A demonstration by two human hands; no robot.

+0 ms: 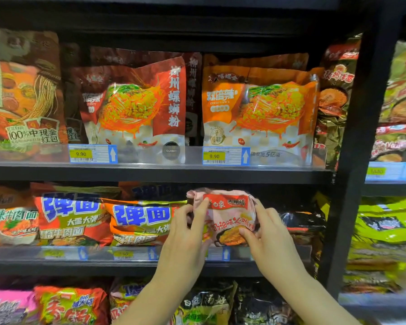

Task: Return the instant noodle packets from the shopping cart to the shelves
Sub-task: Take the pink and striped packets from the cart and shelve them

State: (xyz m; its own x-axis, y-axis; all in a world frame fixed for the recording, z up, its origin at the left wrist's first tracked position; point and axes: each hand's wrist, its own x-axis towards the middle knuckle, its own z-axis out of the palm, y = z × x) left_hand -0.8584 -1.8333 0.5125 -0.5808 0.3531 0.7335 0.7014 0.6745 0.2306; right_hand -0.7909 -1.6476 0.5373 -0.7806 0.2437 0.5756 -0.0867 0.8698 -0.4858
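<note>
Now two hands — left hand (185,233), right hand (266,235) — grip one pink noodle packet (227,216).

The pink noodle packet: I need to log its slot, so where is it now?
In the head view, the pink noodle packet is on the middle shelf, centre-right, gripped by the left hand and right hand.

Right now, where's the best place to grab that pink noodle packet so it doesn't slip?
Probably by its two side edges, coming from the front. The pink noodle packet stands upright, facing out, at the middle shelf, so both sides are reachable. The left hand and right hand already pinch it there.
</note>
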